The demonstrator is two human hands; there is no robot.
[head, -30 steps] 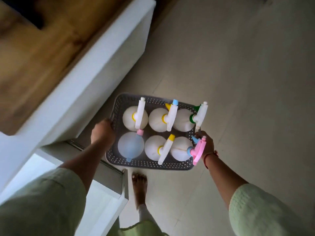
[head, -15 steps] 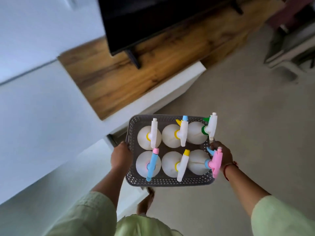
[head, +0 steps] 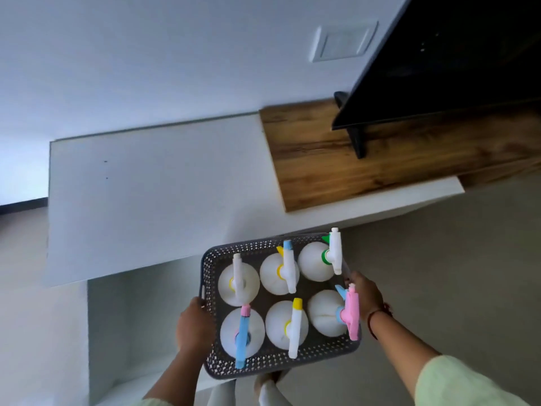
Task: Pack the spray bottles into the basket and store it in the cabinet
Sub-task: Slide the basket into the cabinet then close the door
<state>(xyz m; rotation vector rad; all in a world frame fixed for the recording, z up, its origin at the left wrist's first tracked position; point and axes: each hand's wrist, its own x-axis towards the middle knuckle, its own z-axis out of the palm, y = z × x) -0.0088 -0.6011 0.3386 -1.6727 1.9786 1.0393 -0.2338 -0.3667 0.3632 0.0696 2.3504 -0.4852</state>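
Observation:
I hold a grey perforated basket [head: 272, 369] in the air in front of the white cabinet [head: 158, 200]. Several white spray bottles [head: 279, 278] stand upright in it in two rows, with blue, yellow, green and pink trigger heads. My left hand [head: 194, 328] grips the basket's left rim. My right hand [head: 366, 295] grips its right rim, partly hidden behind the pink trigger [head: 351, 313]. An open white cabinet door or drawer panel [head: 123, 317] lies below and left of the basket.
A wooden top [head: 366, 165] on the right part of the cabinet carries a black TV [head: 456, 60] on a stand. A wall socket plate [head: 342, 42] sits on the white wall. Beige floor [head: 453, 273] spreads to the right. My feet show under the basket.
The view has swung up and left, from the floor to the cabinet top and wall. The basket stays in both hands and is now nearer the cabinet's white left section.

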